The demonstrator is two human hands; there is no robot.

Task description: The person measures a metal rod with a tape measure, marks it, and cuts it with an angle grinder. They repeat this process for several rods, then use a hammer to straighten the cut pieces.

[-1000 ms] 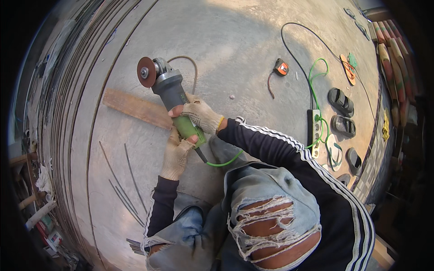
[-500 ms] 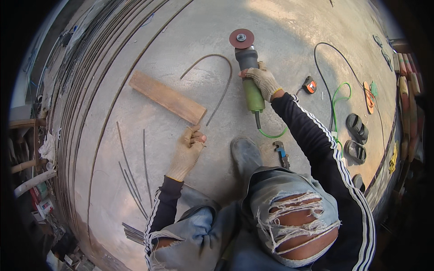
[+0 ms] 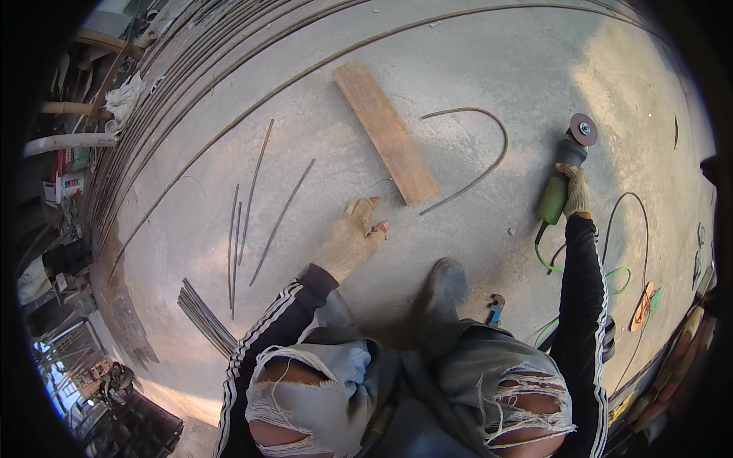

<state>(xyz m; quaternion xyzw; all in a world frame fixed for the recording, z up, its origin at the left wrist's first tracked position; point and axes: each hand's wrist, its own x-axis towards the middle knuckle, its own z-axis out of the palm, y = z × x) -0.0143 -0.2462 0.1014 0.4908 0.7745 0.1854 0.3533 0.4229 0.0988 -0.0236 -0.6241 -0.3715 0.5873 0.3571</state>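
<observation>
My right hand (image 3: 577,191), in a beige fingerless work glove, grips a green and black angle grinder (image 3: 551,200) around its body. The grinder's reddish-brown disc (image 3: 583,130) points away from me. My gloved left hand (image 3: 351,237) is empty, with thumb and forefinger apart, just above the concrete floor. Beyond its fingertips lies a wooden plank (image 3: 385,133). A bent metal rod (image 3: 500,149) curves in a hook shape beside the plank's right side. Several short straight rods (image 3: 282,221) lie left of my left hand.
Long metal rods (image 3: 221,141) run along the far left. A bundle of short rods (image 3: 206,319) lies near my left sleeve. By my right boot (image 3: 449,284) sits a blue-and-grey tool (image 3: 495,309). The black-and-green cord (image 3: 646,229) loops at right, near an orange sandal (image 3: 641,305).
The view has swung left, so the floor objects appear turned. The grinder, still in my right hand, now shows farther right. My left hand's curled fingers have spread apart.
</observation>
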